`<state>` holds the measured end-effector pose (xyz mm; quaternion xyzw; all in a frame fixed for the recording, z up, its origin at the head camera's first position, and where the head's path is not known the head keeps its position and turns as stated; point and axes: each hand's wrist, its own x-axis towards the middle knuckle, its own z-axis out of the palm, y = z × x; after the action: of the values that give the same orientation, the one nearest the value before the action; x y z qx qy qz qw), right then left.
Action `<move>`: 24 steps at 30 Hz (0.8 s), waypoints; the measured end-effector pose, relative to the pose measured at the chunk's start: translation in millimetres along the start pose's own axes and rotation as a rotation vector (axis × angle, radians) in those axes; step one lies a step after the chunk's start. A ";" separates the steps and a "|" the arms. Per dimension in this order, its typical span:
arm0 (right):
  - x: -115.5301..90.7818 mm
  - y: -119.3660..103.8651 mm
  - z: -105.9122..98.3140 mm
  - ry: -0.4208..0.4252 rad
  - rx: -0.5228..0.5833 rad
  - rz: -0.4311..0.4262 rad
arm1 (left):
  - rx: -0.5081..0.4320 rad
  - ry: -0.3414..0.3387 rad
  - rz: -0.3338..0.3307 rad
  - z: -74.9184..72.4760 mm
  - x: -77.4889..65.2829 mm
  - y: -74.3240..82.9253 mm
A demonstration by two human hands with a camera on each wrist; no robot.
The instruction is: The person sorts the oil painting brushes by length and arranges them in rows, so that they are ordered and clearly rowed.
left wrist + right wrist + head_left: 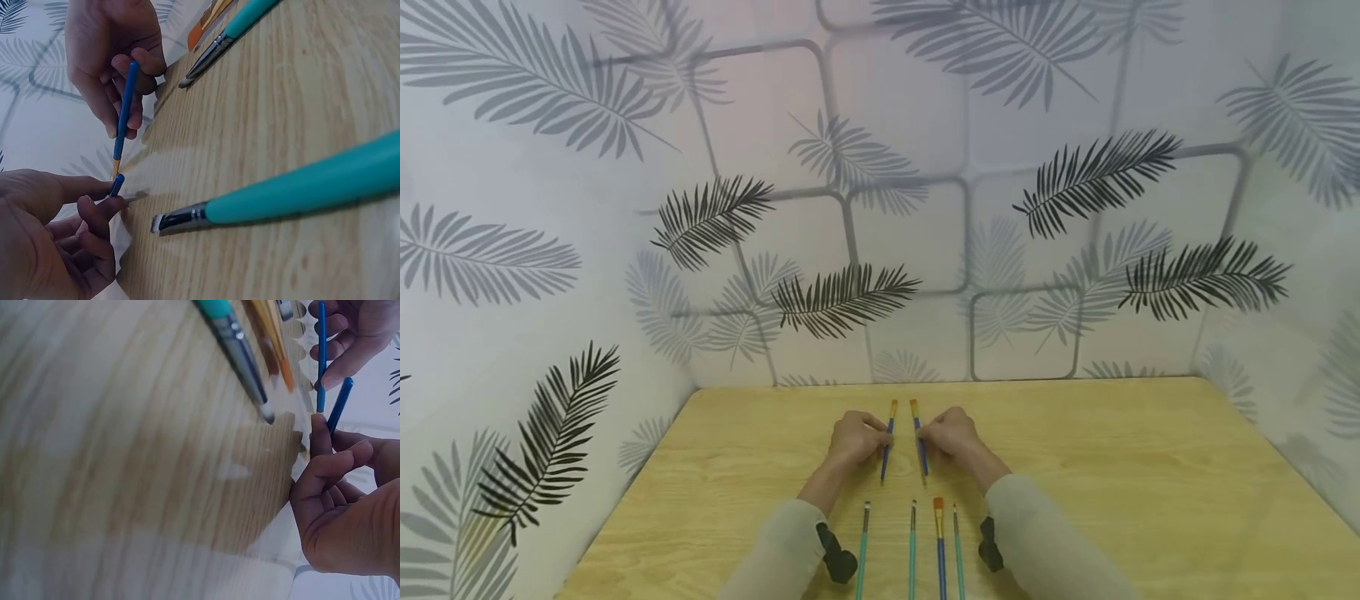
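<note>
Two blue-handled paintbrushes with golden ferrules are in the hands near the table's far side. My left hand (856,439) pinches the left paintbrush (886,454) between thumb and fingers, its bristles pointing away. The right paintbrush (922,454) is pinched the same way by my right hand (953,432). A small gap separates the two brushes, which lean toward each other at the far end. In the left wrist view, the right hand's blue handle (127,103) shows well, while the left hand's fingers (94,215) hide most of its own brush.
Closer to me lie several more brushes: a teal one (862,550) at left, a second teal one (912,546), a wide blue one (940,542) and a thin teal one (958,554). The wooden table (1112,483) meets a leaf-patterned wall (910,242) at the back.
</note>
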<state>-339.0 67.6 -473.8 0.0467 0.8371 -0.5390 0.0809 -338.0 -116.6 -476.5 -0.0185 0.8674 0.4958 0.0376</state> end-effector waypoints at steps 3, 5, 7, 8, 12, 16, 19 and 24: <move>-0.9 -0.4 1.8 -0.017 -0.017 -0.016 | 0.022 0.011 -0.020 1.1 -0.3 -0.6; -0.2 -1.1 2.7 -0.026 -0.035 -0.016 | 0.036 0.018 -0.025 2.2 0.3 -0.7; 1.6 -1.0 3.8 -0.032 -0.057 -0.017 | 0.046 0.017 -0.025 3.4 1.0 -0.9; 2.0 -0.8 4.2 -0.041 -0.068 -0.017 | 0.052 0.014 -0.029 4.1 1.3 -1.1; 7.9 -2.4 3.9 -0.062 -0.109 -0.031 | 0.076 0.012 -0.029 4.2 6.8 -0.4; 8.8 0.9 4.1 -0.084 -0.138 -0.044 | 0.095 0.007 -0.026 5.7 8.2 -3.9; 8.8 3.0 4.1 -0.088 -0.159 -0.050 | 0.101 -0.009 -0.013 6.0 7.0 -5.5; 9.1 3.6 4.7 -0.100 -0.172 -0.075 | 0.116 -0.004 0.012 5.1 5.8 -4.4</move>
<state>-346.9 64.8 -480.6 -0.0186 0.8763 -0.4695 0.1060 -343.2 -114.4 -483.4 -0.0102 0.8947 0.4450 0.0374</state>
